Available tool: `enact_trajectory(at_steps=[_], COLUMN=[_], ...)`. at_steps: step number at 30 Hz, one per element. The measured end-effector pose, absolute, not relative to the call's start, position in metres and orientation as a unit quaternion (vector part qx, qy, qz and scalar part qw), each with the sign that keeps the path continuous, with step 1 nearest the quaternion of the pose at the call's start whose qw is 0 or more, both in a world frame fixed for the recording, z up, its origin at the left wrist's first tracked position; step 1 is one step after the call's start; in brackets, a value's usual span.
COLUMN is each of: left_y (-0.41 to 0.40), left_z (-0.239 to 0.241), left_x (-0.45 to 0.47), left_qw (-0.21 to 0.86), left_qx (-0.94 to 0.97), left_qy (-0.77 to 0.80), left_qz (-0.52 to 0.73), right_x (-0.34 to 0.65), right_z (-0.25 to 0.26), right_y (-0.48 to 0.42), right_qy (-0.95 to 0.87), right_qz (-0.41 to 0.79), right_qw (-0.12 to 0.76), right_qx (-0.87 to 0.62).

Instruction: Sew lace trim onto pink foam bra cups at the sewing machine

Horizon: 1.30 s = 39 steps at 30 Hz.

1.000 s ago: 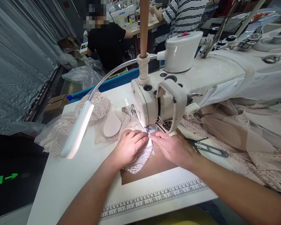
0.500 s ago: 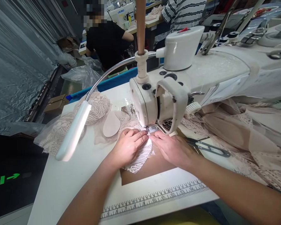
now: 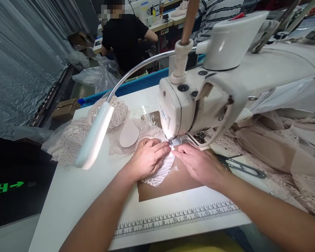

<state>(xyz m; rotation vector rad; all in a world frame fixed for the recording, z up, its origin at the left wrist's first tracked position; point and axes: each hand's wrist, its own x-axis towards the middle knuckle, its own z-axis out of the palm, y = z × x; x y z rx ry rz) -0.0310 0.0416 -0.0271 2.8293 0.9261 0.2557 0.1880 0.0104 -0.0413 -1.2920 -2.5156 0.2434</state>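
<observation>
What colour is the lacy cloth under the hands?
The lace cloth is white with an openwork pattern, seen best in the head view, under both hands beside the sewing machine.

White openwork lace piece; brown plate; cream, perhaps off-white, sewing machine.

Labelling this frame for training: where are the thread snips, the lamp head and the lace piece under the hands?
thread snips [image 3: 243, 167], head view, on the handle.
lamp head [image 3: 94, 140], head view, mid-body.
lace piece [image 3: 161, 173], head view, near edge.

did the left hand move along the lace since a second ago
No, not clearly. The left hand lies flat on the white lace piece, fingertips beside the presser foot as before; the apparent shift comes from the camera.
</observation>
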Motion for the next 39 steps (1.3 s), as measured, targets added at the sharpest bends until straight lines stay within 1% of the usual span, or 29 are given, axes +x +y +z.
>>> enact_trajectory(at_steps=[8,14,20,23,28,31,36,39], left_y=[0.040,0.034,0.024,0.022,0.027,0.030,0.030,0.029], left_z=[-0.033,-0.032,-0.017,-0.015,-0.015,-0.013,-0.008,-0.006], left_x=[-0.033,-0.035,-0.033,-0.031,-0.032,-0.034,-0.035,-0.034], left_qw=[0.058,0.040,0.114,0.137,0.215,0.229,0.248,0.230], left_qx=[0.928,0.929,0.915,0.908,0.891,0.886,0.887,0.892], left_qy=[0.347,0.352,0.371,0.381,0.381,0.385,0.376,0.363], left_qz=[0.121,0.109,0.111,0.102,0.120,0.118,0.102,0.137], right_x=[0.186,0.189,0.190,0.191,0.192,0.192,0.189,0.188], right_z=[-0.045,-0.040,-0.036,-0.036,-0.037,-0.037,-0.035,-0.035], right_y=[0.013,0.013,0.014,0.013,0.012,0.012,0.010,0.008], right_qy=[-0.873,-0.869,-0.863,-0.861,-0.861,-0.870,-0.883,-0.882], right_qz=[0.067,0.096,0.106,0.112,0.116,0.107,0.081,0.070], right_qw=[0.133,0.190,0.240,0.249,0.256,0.247,0.178,0.159], right_qx=[-0.465,-0.447,-0.431,-0.429,-0.425,-0.414,-0.426,-0.438])
